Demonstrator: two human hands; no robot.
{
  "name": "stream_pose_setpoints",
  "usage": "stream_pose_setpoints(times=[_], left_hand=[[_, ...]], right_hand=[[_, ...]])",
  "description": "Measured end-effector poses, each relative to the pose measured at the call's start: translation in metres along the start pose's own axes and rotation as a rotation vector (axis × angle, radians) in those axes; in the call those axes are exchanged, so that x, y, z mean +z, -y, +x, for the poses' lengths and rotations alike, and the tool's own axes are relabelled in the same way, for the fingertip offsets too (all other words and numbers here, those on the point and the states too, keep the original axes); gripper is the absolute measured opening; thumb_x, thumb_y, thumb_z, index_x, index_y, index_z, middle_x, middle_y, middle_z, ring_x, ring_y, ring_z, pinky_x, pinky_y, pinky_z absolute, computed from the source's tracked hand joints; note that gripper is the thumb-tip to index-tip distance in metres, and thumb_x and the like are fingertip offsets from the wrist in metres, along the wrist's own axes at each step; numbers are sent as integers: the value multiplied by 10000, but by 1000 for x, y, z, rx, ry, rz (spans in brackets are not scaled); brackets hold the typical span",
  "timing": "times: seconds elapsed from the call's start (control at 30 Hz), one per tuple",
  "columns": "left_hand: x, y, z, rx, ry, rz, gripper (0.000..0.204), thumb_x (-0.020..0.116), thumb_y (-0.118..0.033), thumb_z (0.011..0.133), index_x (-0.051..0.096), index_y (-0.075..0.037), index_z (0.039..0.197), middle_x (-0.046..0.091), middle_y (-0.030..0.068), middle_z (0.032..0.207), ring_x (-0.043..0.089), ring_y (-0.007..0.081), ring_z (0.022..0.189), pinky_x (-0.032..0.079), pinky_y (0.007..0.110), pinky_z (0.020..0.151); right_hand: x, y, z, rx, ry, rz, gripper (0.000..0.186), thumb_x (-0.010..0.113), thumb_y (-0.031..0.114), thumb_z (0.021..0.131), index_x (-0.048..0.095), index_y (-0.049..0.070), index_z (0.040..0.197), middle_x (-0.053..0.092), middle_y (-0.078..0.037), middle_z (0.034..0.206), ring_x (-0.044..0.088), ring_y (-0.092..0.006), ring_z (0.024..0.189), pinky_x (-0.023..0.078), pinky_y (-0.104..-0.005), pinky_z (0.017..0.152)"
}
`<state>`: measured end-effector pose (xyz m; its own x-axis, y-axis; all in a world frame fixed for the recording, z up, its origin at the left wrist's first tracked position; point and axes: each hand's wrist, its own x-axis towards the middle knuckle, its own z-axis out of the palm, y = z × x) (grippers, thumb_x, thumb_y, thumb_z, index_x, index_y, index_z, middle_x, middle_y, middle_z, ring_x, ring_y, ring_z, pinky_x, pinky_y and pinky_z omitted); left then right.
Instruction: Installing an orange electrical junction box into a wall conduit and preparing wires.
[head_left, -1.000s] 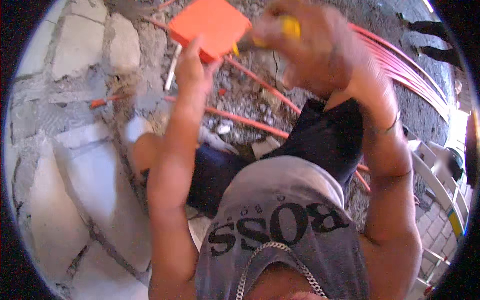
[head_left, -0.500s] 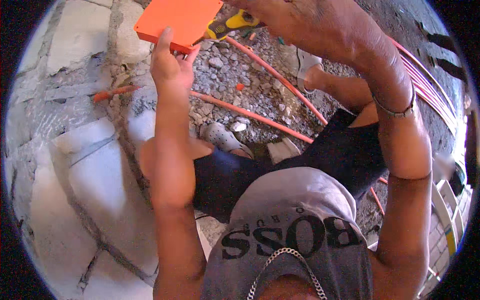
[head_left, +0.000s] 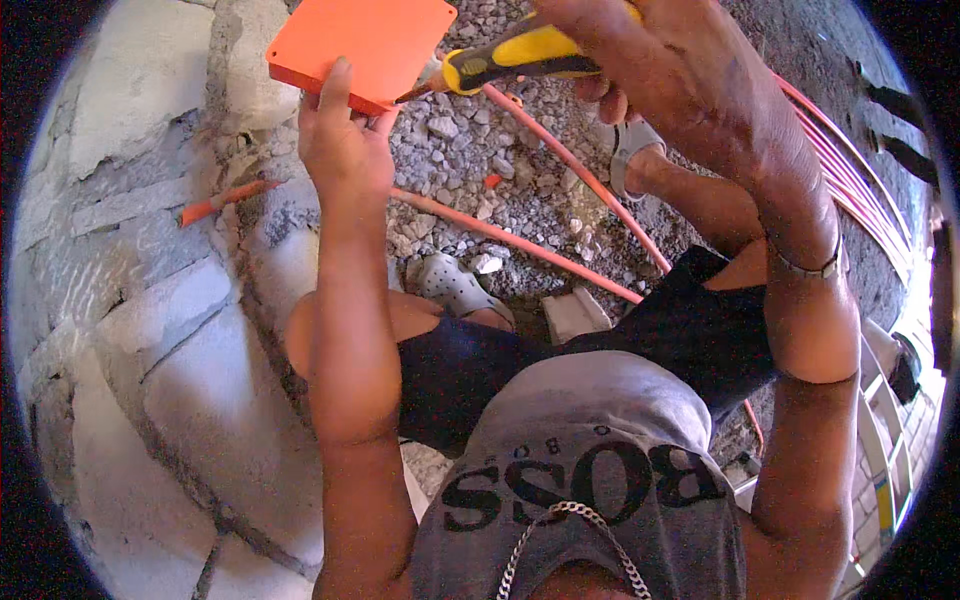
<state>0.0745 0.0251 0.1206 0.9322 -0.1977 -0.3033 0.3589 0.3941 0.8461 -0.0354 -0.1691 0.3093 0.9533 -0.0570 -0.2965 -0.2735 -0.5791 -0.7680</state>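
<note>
My left hand grips an orange square box from below, its thumb against the front edge. The box's broad flat face is up, with small holes at its corners. My right hand is wrapped over the yellow-and-black handle of a screwdriver, held roughly level to the right of the box. The screwdriver's tip reaches the box's front right corner; whether it sits in a hole is too small to tell. My right fingertips partly show under the handle.
Pink conduits cross the rubble around my feet, with more bundled at the right. Cracked concrete blocks line the left. A metal ladder is at right; another person's dark legs show top right.
Since a second ago, both hands, the box and the screwdriver have shifted left in view. Over the last half second they have moved only slightly, the screwdriver still at the box's corner.
</note>
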Motion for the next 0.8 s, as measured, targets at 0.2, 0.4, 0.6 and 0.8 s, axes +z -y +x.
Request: stream_pose_setpoints(times=[0.2, 0.4, 0.6, 0.8], left_hand=[[-3, -2, 0, 7, 8, -15, 592, 653, -294, 824, 390, -101, 1317, 460, 103, 1264, 484, 266, 1170, 397, 507, 962], [-5, -10, -7, 36, 41, -69, 579, 664, -268, 816, 418, -71, 1302, 481, 101, 1241, 482, 265, 1170, 391, 506, 975], [-12, -15, -5, 70, 41, -91, 577, 642, -267, 832, 400, -53, 1310, 465, 117, 1254, 471, 292, 1179, 383, 493, 988], [-20, -19, -7, 60, 17, -88, 565, 622, -254, 853, 372, -48, 1316, 469, 123, 1255, 474, 291, 1177, 380, 478, 995]], right_hand=[[19, -14, -15, -63, -259, -128, 529, 603, 474, 865, 544, -30, 1016, 603, -135, 769, 612, -195, 708, 472, -324, 595], [27, -9, -13, -290, -320, -191, 540, 629, 485, 842, 559, -24, 1009, 604, -127, 783, 613, -188, 716, 480, -314, 615], [23, -2, -11, -269, -189, -53, 543, 602, 498, 849, 566, -24, 995, 602, -124, 778, 608, -183, 723, 479, -315, 621], [35, -16, -2, -91, -205, 40, 297, 618, 235, 829, 544, 21, 1022, 578, -125, 832, 584, -185, 767, 472, -341, 667]])
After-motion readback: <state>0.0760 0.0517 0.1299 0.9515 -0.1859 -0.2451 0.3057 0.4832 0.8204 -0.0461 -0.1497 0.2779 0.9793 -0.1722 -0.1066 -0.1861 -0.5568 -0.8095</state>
